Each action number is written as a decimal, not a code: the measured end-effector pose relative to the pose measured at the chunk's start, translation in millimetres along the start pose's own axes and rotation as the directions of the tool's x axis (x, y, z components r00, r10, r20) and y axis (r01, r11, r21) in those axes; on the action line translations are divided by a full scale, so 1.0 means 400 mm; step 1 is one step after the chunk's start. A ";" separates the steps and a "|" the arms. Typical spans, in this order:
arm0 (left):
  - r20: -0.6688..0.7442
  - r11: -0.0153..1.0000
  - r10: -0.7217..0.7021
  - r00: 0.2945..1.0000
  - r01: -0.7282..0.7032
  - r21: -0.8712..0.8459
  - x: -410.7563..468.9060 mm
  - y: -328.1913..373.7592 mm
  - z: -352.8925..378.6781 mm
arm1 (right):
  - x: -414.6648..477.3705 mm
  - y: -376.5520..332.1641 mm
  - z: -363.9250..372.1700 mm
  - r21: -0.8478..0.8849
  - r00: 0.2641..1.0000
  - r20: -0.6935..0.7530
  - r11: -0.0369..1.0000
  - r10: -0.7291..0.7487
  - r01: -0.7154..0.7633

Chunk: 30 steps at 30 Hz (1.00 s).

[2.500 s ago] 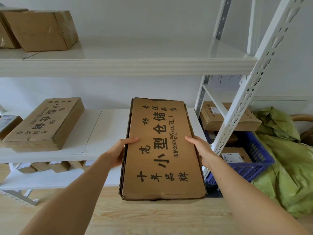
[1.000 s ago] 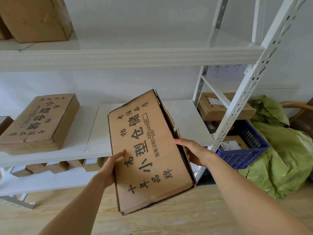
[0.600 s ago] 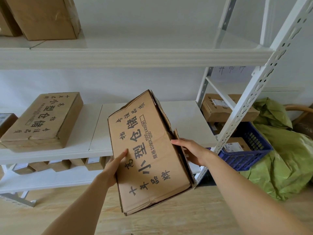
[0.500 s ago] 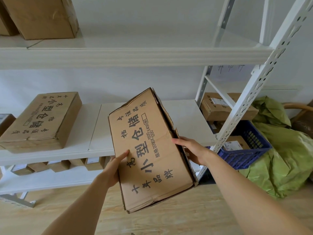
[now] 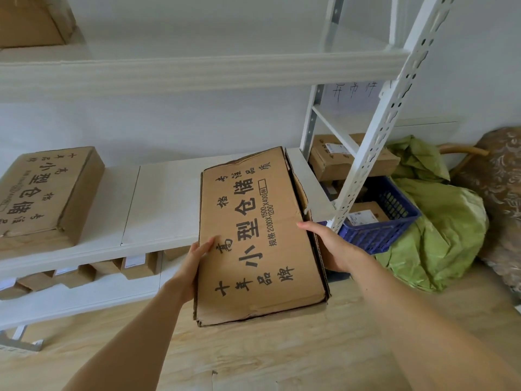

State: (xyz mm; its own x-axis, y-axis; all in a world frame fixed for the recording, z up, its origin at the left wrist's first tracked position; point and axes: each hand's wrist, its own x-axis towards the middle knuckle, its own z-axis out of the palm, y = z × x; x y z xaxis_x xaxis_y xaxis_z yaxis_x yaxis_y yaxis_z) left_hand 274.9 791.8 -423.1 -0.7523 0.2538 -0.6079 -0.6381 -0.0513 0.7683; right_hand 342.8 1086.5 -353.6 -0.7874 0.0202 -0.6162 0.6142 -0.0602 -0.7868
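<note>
In the upper left corner of the frame a brown carton [image 5: 31, 21] sits on the top shelf [image 5: 197, 71] of a white rack. Below it, at the left edge, a flat printed box [image 5: 48, 193] lies on the middle shelf [image 5: 158, 201], its black lettering facing up. Under that shelf a row of small boxes [image 5: 135, 265] stands on the bottom shelf [image 5: 84, 297], and pale wooden floor [image 5: 282, 356] fills the lower part of the frame.

Left of centre the left hand [image 5: 194, 261] grips the long left edge of the cardboard box [image 5: 259, 238], thumb lying on the printed top face and fingers curled out of sight beneath. The cardboard box fills the centre of the frame, held flat with its lettering up and turned slightly askew. Its far end reaches over the right part of the middle shelf, while its near end hangs out over the floor; whether the far end rests on the shelf cannot be told. The right hand [image 5: 329, 246] clasps the long right edge, thumb on the top rim and fingers wrapped down the side.

Right of the hands a white perforated post [image 5: 389, 114] slants up to the top of the frame. Behind it lies a labelled parcel [image 5: 338, 162], and below that a blue basket [image 5: 386, 221] holds another parcel. Further right a crumpled green sack [image 5: 439, 230] lies on the floor, touching the basket, with a brown patterned cushion [image 5: 499, 193] at the right edge
</note>
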 end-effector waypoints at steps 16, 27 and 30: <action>0.119 0.988 -0.157 0.980 0.156 0.015 -0.103 -0.205 0.331 | -0.248 0.243 -0.322 0.145 0.990 -0.109 0.987 0.084 -0.068; 0.279 0.960 -0.266 0.922 0.226 0.167 -0.109 -0.354 0.629 | -0.433 0.406 -0.647 0.212 0.963 -0.230 0.973 0.139 -0.090; 0.306 0.948 -0.288 0.907 0.226 0.222 -0.106 -0.361 0.728 | -0.464 0.432 -0.723 0.221 0.955 -0.274 0.974 0.109 -0.047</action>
State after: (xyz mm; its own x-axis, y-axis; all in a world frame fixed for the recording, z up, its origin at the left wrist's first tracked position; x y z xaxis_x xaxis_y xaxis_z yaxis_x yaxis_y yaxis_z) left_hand 446.4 1069.7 -449.8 -0.4489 0.5404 -0.7117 -0.7391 0.2231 0.6356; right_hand 610.4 1361.1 -385.2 -0.6710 0.2865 -0.6839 0.6237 -0.2806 -0.7295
